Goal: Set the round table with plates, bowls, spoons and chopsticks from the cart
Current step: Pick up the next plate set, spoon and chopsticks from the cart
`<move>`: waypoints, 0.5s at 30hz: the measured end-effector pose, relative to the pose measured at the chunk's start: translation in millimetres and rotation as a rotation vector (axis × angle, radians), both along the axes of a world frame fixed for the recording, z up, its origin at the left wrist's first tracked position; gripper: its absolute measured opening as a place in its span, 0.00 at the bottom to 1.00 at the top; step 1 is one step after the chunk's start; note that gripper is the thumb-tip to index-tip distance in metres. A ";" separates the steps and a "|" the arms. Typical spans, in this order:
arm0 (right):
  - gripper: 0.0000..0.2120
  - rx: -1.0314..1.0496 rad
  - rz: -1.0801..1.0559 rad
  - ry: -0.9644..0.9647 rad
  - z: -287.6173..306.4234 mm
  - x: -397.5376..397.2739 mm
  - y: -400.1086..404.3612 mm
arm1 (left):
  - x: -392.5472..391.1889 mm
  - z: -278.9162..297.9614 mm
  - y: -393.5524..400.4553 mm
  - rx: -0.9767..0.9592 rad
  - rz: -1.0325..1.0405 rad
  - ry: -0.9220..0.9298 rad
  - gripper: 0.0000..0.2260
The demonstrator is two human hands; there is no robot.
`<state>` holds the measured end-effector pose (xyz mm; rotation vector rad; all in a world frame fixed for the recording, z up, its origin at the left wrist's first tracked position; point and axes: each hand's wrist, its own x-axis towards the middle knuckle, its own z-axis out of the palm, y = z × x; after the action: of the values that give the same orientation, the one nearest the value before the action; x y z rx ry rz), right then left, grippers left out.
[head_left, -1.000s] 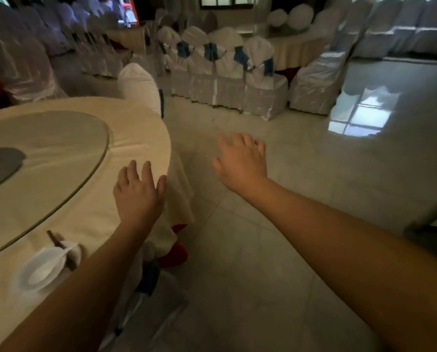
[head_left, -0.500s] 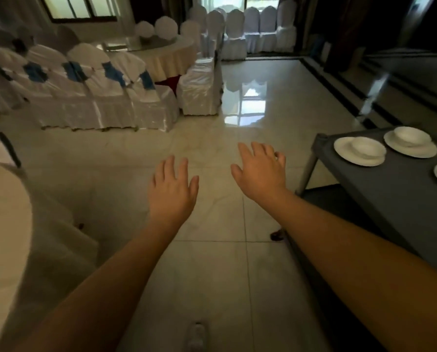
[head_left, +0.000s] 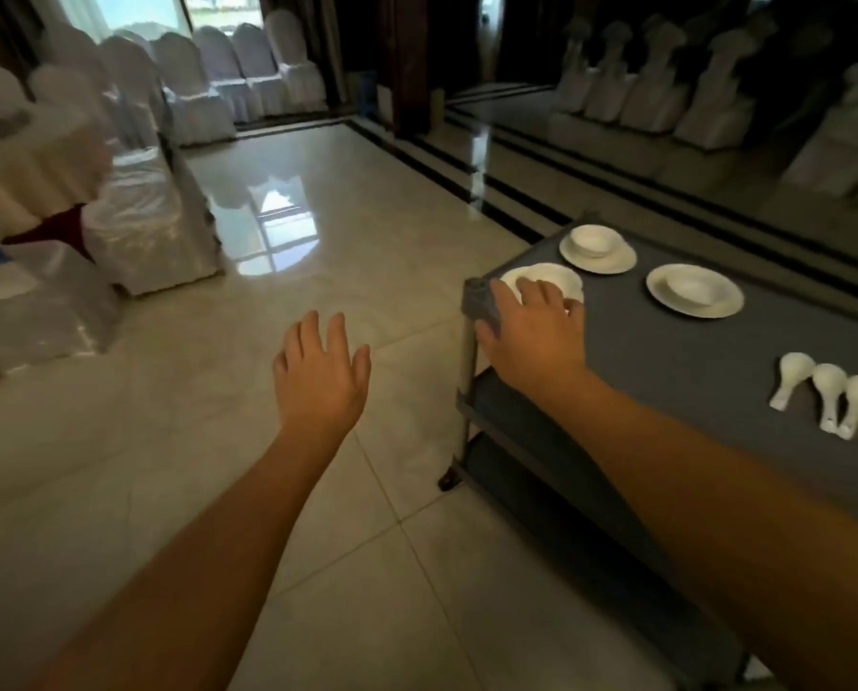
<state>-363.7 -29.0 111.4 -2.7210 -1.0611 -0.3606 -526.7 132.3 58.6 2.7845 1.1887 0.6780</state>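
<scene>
Two hands are in view. The right hand [head_left: 534, 329] reaches over the near corner of the grey cart [head_left: 716, 371], fingers spread and relaxed over the nearest plate [head_left: 546, 277]; I cannot tell whether they touch it. The left hand [head_left: 320, 374] hangs loose over the tiled floor [head_left: 267, 491], holding nothing. Three plates sit on the cart surface, the two farther ones [head_left: 597, 255] [head_left: 694, 290] each with one bowl on it. Three white spoons [head_left: 823, 399] lie side by side to the right.

No readable text, labels, brands, numbers or signs anywhere in view.
</scene>
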 end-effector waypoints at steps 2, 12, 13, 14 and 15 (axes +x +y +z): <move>0.26 -0.012 -0.089 0.022 3.5 21.0 -12.8 | 32.1 -1.1 -3.5 0.001 -0.092 0.003 0.24; 0.25 0.042 -0.461 0.087 -1.9 128.2 -88.3 | 192.4 5.2 -36.9 0.036 -0.450 0.015 0.24; 0.25 0.043 -0.484 0.097 -4.5 140.2 -92.6 | 208.0 5.6 -39.4 0.043 -0.463 0.021 0.24; 0.25 0.047 -0.503 0.105 -7.7 151.9 -95.9 | 223.1 5.6 -41.5 0.050 -0.472 0.036 0.24; 0.24 0.056 -0.517 0.112 -10.8 163.8 -98.6 | 237.7 5.6 -43.0 0.059 -0.480 0.056 0.24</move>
<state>-199.9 -127.6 100.6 -2.8903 -0.3000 -0.3003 -289.0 89.3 64.2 2.9785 0.4697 0.5968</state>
